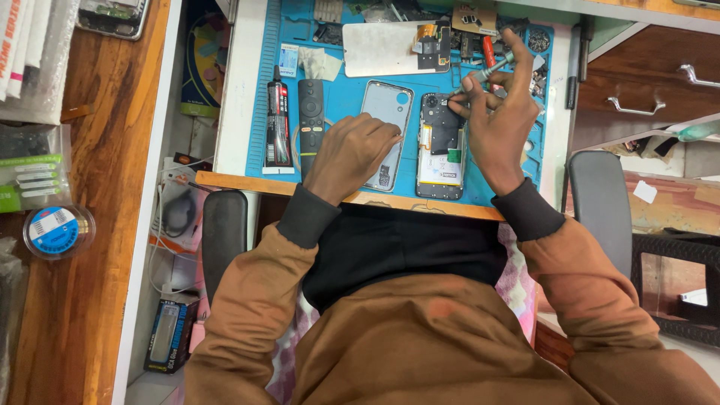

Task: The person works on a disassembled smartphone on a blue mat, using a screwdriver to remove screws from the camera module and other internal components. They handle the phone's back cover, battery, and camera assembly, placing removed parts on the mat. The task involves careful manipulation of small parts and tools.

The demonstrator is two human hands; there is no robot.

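Fingers of the right hand (496,120) pinch a slim metal screwdriver (484,73), its grip clamped on the ridged grey shaft; the tip slants down to the upper corner of the opened phone (440,146), which lies flat just under that grip, its dark inner plates, pale battery and a small green patch exposed; whether the tip sits in a screw is too small to tell. Just beside the phone, on the far side from the screwdriver, lies the removed back cover (385,112), a thin rounded rectangle, greyish and smooth, with a round camera hole; the left hand (352,154) rests on its lower half, fingers curled together and pressing flat, holding nothing in its grip, hiding part of the cover. Further out that way lie a black remote (310,112) and a black glue tube (278,124), both long and narrow. All lie on a blue ribbed mat (345,90) on the desk (232,112); beyond the grip, the mat's shallow compartments hold small dark parts, hard to make out, and a flat whitish panel (382,49). Brown sleeves with dark cuffs frame the view; a round lidded tub (57,229) sits well apart on a wooden surface.
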